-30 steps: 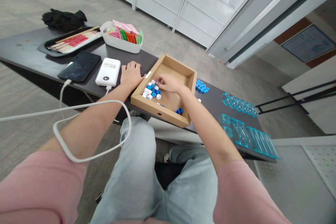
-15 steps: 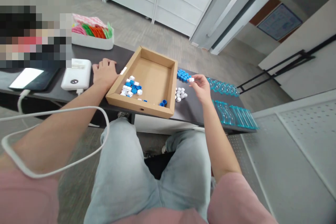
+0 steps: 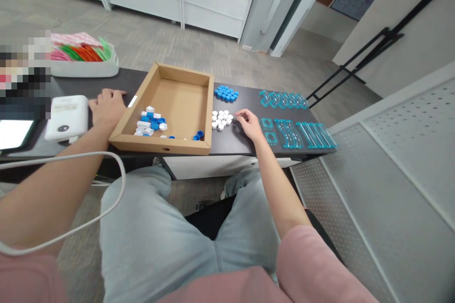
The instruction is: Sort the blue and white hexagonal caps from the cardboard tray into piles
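Observation:
My right hand [image 3: 250,125] is low over the table, thumb and fingers pinched at the right edge of a cluster of white hexagonal pieces [image 3: 221,120]. A white piece seems to be at its fingertips, partly hidden. Behind that cluster sits a group of blue hexagonal pieces [image 3: 226,93]. My left hand [image 3: 107,108] rests on the table with fingers stretched out, against the left side of a shallow cardboard box [image 3: 210,113]. Inside the box, mixed blue and white pieces [image 3: 152,122] lie in the near left corner, and a few blue ones [image 3: 198,136] lie near the right.
Clear teal plastic parts stand in rows at the right: curved ones [image 3: 284,99], small square ones [image 3: 268,131] and long ones [image 3: 316,135]. At the left are a white power bank [image 3: 67,117], a tub of coloured strips [image 3: 83,68] and a tablet [image 3: 17,133]. A white cable [image 3: 121,189] loops over my left forearm.
My right hand has carried a white piece from beside the blue group down toward me to the white cluster. The view has swung right; my left hand stays by the box.

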Available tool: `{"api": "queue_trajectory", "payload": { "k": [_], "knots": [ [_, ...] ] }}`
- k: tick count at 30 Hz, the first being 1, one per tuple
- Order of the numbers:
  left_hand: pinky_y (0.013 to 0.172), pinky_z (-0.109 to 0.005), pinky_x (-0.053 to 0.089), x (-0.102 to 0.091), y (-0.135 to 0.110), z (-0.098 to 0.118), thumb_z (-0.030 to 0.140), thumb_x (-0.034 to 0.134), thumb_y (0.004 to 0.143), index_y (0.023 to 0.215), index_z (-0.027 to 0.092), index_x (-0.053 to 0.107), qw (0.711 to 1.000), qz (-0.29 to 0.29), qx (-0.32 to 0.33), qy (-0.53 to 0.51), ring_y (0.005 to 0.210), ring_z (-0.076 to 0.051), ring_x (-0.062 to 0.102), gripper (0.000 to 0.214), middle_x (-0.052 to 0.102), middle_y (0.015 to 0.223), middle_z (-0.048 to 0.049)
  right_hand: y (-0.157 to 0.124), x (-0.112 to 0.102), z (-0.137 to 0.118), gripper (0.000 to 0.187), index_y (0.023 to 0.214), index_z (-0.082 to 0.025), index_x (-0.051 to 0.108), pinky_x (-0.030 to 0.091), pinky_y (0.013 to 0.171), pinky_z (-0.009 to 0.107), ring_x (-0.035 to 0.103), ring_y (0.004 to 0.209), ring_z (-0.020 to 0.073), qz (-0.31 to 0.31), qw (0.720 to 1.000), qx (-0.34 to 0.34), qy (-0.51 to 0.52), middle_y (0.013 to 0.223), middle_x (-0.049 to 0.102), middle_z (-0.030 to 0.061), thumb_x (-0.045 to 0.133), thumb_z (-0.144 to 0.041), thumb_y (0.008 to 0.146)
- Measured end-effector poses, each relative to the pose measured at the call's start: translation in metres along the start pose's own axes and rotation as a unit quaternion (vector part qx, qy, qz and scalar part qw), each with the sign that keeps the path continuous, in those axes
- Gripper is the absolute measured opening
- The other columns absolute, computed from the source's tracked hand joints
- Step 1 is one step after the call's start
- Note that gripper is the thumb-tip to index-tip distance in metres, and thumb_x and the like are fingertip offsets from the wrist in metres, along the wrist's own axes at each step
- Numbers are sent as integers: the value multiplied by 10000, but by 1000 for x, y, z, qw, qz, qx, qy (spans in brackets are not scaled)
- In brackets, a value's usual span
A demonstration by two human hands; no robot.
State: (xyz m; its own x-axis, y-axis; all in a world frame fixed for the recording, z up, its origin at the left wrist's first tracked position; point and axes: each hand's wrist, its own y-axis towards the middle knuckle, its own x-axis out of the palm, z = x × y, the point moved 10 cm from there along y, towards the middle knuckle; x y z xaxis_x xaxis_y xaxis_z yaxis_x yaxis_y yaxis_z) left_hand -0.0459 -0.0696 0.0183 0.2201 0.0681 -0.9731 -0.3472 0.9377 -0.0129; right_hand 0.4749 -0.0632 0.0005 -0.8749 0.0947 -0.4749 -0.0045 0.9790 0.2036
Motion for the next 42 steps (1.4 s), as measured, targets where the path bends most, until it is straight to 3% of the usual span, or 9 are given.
{"api": "queue_trajectory", "payload": {
  "k": [11, 14, 17, 20, 23, 26, 29, 36, 42],
  "knots": [
    [1329, -614, 326, -6, -5, 7, 408, 307, 1142, 1746, 85, 562, 999, 5, 25, -20, 1633, -489, 474, 731, 494, 1766, -340, -1, -3, 0, 325, 992, -296, 705, 559, 848, 389, 624, 826, 222, 14, 1000, -2, 12, 950, 756, 7, 740, -603, 890],
    [1319, -598, 327, -5, -7, 7, 347, 302, 1140, 1763, 65, 538, 999, -10, 29, -30, 1627, -468, 476, 723, 482, 1786, -331, -6, 2, -28, 311, 963, -297, 732, 576, 871, 426, 642, 843, 251, -13, 999, -50, -9, 927, 765, 28, 791, -599, 919],
    [1329, -606, 324, -5, -6, 7, 419, 355, 1156, 1776, 52, 523, 999, -4, 45, -31, 1624, -472, 477, 740, 479, 1798, -328, -4, 17, -85, 243, 995, -292, 770, 582, 933, 462, 677, 892, 278, -25, 989, -146, -8, 971, 782, 53, 775, -535, 1013],
    [1321, -611, 347, -3, -5, 6, 429, 361, 1155, 1763, 70, 558, 998, 14, 46, -29, 1619, -482, 502, 733, 495, 1786, -335, 2, 76, -152, 190, 1107, -276, 809, 588, 975, 452, 714, 947, 276, -108, 965, -239, -31, 1073, 794, 70, 718, -443, 1097],
    [1322, -597, 365, -2, -4, 3, 418, 363, 1143, 1755, 125, 593, 999, 28, 34, -31, 1626, -482, 524, 716, 525, 1770, -329, 6, 176, -194, 249, 1288, -236, 810, 597, 1022, 441, 733, 954, 255, -263, 912, -295, -114, 1232, 804, 87, 736, -304, 1060],
    [1328, -611, 368, -3, -4, 4, 432, 407, 1132, 1768, 149, 592, 998, 32, 35, -32, 1635, -496, 519, 720, 544, 1765, -325, 9, 256, -202, 266, 1290, -172, 804, 585, 1103, 438, 743, 1131, 291, -351, 863, -308, -192, 1306, 803, 140, 740, -208, 1034],
    [1324, -618, 374, -3, -5, 6, 453, 415, 1140, 1774, 156, 589, 998, 29, 38, -33, 1638, -501, 514, 722, 547, 1768, -317, 10, 289, -196, 197, 1204, -155, 790, 575, 1083, 433, 730, 1127, 308, -373, 846, -306, -228, 1207, 808, 148, 745, -165, 1012],
    [1312, -630, 373, -2, -3, 4, 426, 413, 1137, 1790, 189, 581, 998, 33, 40, -38, 1629, -501, 519, 714, 551, 1759, -308, 2, 255, -189, 80, 1084, -205, 716, 578, 960, 393, 701, 945, 238, -381, 874, -275, -123, 1096, 793, 76, 696, -170, 1014],
    [1308, -625, 358, -3, -5, 4, 426, 354, 1162, 1746, 80, 583, 998, 22, 50, -42, 1611, -502, 509, 717, 513, 1762, -342, -4, 163, -191, 339, 1410, -255, 787, 638, 972, 384, 703, 1009, 212, -296, 911, -288, -13, 1299, 740, 81, 719, -335, 1087]
  ]
}}
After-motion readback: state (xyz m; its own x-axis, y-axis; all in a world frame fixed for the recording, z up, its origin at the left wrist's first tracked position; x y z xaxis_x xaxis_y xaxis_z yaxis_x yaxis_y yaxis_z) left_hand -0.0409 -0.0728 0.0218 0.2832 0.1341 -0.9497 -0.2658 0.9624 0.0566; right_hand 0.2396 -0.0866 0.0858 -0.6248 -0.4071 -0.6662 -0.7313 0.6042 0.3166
